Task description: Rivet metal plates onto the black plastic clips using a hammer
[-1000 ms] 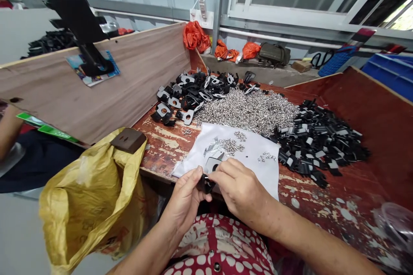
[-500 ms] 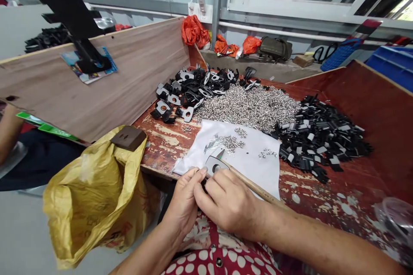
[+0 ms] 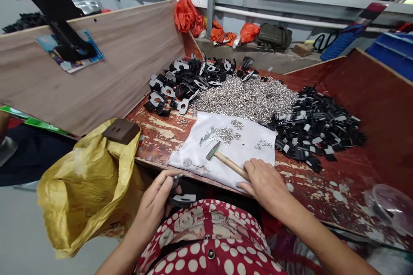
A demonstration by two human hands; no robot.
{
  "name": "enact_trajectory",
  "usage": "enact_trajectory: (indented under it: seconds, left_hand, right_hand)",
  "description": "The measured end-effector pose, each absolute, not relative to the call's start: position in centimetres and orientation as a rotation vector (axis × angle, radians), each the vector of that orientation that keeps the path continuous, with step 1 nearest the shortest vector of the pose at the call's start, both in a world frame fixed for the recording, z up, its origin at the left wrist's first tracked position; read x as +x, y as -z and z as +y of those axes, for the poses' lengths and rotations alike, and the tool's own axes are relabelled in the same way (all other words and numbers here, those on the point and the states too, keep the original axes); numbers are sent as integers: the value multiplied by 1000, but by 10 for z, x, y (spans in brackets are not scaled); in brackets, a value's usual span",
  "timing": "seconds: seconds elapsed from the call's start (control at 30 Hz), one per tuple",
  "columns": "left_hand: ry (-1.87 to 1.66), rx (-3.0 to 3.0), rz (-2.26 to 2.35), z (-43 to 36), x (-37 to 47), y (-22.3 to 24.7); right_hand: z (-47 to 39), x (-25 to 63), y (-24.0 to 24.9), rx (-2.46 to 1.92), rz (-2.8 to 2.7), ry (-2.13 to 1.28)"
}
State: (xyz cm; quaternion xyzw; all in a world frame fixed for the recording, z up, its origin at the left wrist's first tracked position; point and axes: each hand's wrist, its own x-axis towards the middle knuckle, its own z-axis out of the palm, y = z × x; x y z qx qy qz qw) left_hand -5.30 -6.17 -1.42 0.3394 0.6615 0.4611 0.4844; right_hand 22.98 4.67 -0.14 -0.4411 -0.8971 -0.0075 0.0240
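My left hand [image 3: 155, 197] is closed on a black plastic clip part with a grey face [image 3: 184, 199], low over my lap in front of the table edge. Over at the right, my right hand [image 3: 267, 184] has its fingers around the handle end of a hammer [image 3: 229, 163]. The hammer's small metal head rests on a white cloth [image 3: 193, 146]. Thin metal pins [image 3: 209, 135] and small shiny metal pieces [image 3: 227, 134] lie on the cloth beyond the hammer head. My palm hides the end of the handle.
Behind the cloth spreads a heap of small metal pieces [image 3: 245, 99]. Black-and-grey parts [image 3: 183, 81] are piled at its left, small black parts [image 3: 322, 124] at its right. A yellow sack [image 3: 80, 193] stands left of me, a brown block [image 3: 121, 131] on its rim. Wooden boards [image 3: 129, 43] edge the table.
My hands have separated. The left has moved down and left with the clip part; the right has let go of it, moved right and taken the hammer handle. The view has shifted slightly.
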Motion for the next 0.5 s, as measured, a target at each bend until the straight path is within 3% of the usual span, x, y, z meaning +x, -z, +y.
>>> enact_trajectory:
  seconds: [0.2, 0.5]
  left_hand:
    - [-1080, 1017, 1706, -28, -17, 44]
    - [-1097, 1315, 1844, -22, -12, 53]
  right_hand:
    - [40, 251, 12, -1517, -2797, -303]
    - [19, 251, -18, -963, -2449, -242]
